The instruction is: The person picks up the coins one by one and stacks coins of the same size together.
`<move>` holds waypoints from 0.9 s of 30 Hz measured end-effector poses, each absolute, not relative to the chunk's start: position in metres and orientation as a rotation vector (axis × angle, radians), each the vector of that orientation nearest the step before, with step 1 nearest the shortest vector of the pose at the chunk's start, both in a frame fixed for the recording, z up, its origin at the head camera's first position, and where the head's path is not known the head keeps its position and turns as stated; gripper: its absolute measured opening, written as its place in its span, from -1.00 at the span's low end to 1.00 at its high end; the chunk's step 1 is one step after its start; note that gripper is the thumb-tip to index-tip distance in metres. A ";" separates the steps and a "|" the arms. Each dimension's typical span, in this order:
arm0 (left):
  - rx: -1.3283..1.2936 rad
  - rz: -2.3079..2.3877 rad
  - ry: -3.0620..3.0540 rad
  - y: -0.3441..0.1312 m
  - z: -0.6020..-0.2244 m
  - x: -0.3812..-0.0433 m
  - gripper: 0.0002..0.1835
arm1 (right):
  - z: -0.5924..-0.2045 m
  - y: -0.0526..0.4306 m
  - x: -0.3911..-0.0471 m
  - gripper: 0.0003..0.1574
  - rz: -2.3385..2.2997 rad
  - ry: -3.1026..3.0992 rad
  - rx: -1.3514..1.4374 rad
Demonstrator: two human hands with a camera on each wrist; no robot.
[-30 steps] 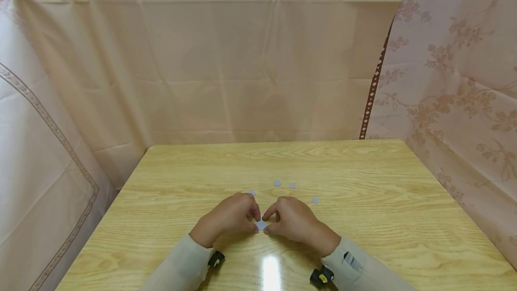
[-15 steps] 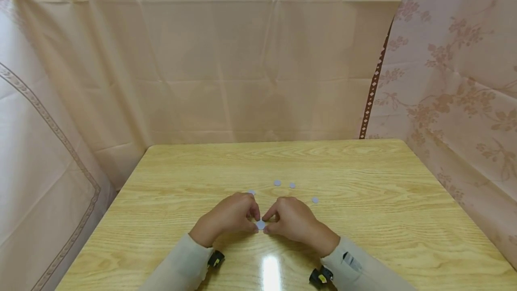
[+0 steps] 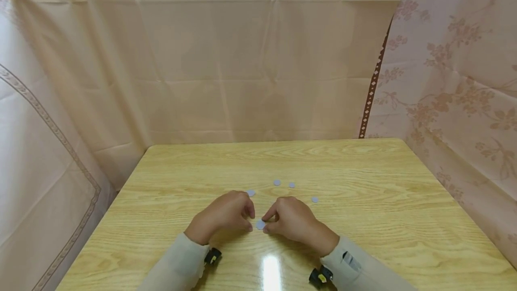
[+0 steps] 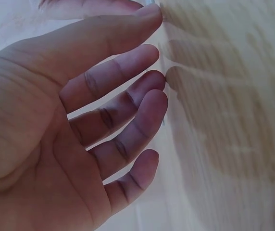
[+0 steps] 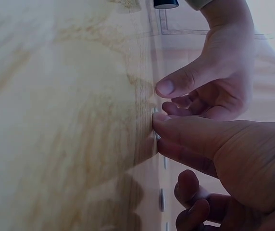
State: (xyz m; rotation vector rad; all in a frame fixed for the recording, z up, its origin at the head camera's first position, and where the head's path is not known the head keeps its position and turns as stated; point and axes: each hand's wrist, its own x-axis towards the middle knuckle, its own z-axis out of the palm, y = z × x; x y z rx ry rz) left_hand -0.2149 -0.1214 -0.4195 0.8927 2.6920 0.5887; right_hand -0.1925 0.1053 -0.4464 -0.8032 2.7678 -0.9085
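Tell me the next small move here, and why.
Probably ease the right hand off the near disc: the disc looks flat on the table, the right thumb and index finger are at its edge, and the left hand sits apart from it.

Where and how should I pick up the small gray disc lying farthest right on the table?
Pinch the small gray disc across opposite sides of its rim, probably coming down from above with the right hand, the nearer of the two hands. It lies flat on the table and looks thin, so the rim likely offers the best hold.
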 end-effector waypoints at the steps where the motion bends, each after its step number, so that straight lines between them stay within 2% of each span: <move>1: 0.885 0.591 2.689 -0.122 -0.419 -0.215 -0.79 | -0.446 0.105 -0.192 -0.74 -0.909 2.767 -0.801; 17: 0.848 0.680 2.717 -0.135 -0.409 -0.221 -0.82 | -0.444 0.107 -0.191 -0.73 -0.931 2.758 -0.792; 27: 0.737 0.709 2.854 -0.147 -0.393 -0.224 -0.80 | -0.443 0.106 -0.190 -0.75 -0.940 2.743 -0.774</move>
